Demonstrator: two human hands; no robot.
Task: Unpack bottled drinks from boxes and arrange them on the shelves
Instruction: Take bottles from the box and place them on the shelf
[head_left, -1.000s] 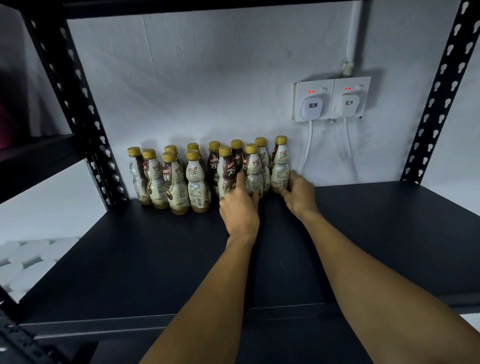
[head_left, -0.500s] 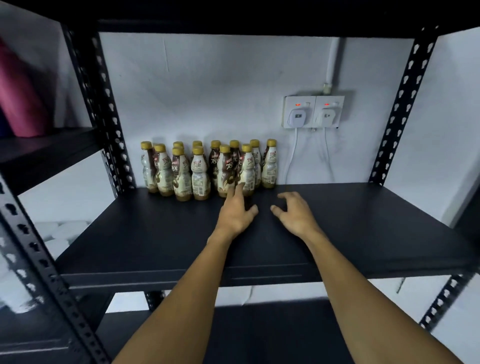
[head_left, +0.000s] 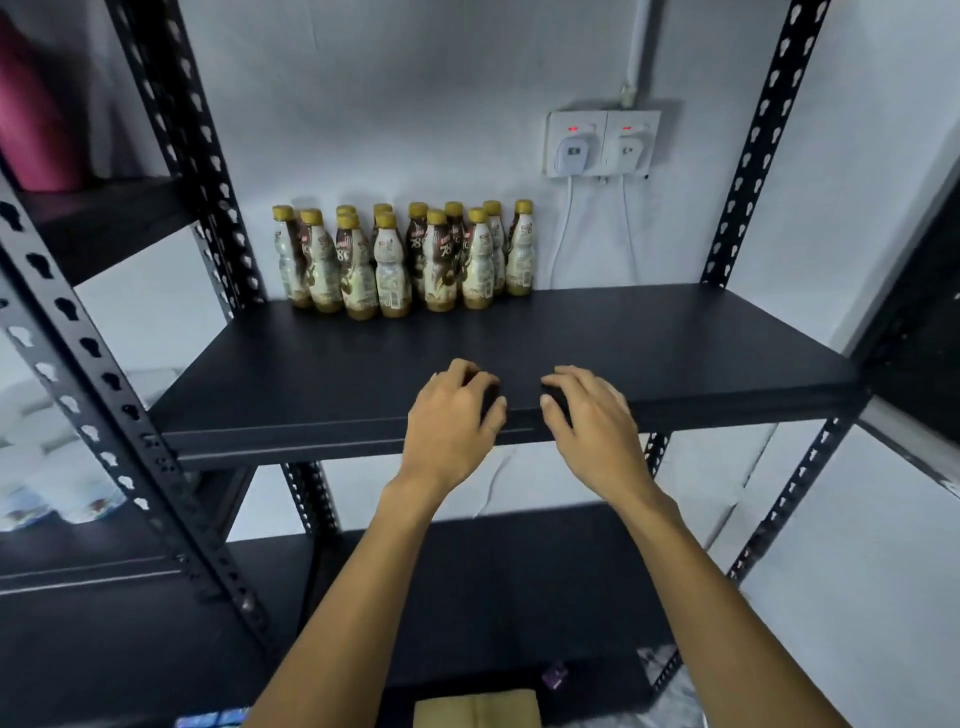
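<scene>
Bottles: about twelve bottles (head_left: 402, 257) stand in a tight cluster at the back left of the shelf (head_left: 649, 338), close to the wall (head_left: 415, 104); roughly a front row and a back row
Axis: long axis vertical on every one; gold caps point up, bases on the board
Writing: cream-and-brown wrap labels; "78°C" reads on a few that face forward; a small red brand mark near the neck is too blurred to read
Left hand: the left hand (head_left: 452, 421) hovers over the shelf's front edge, well apart from the bottles; fingers loosely curled, holding nothing
Right hand: the right hand (head_left: 592, 421) is just beside it, fingers likewise relaxed and empty; whether any fingertip touches the board, I cannot tell
Box: a cardboard box (head_left: 478, 709) shows at the bottom edge, below the shelf
Wall socket: double wall socket (head_left: 602, 143) right of the bottles; two white plugs, two red lights
</scene>
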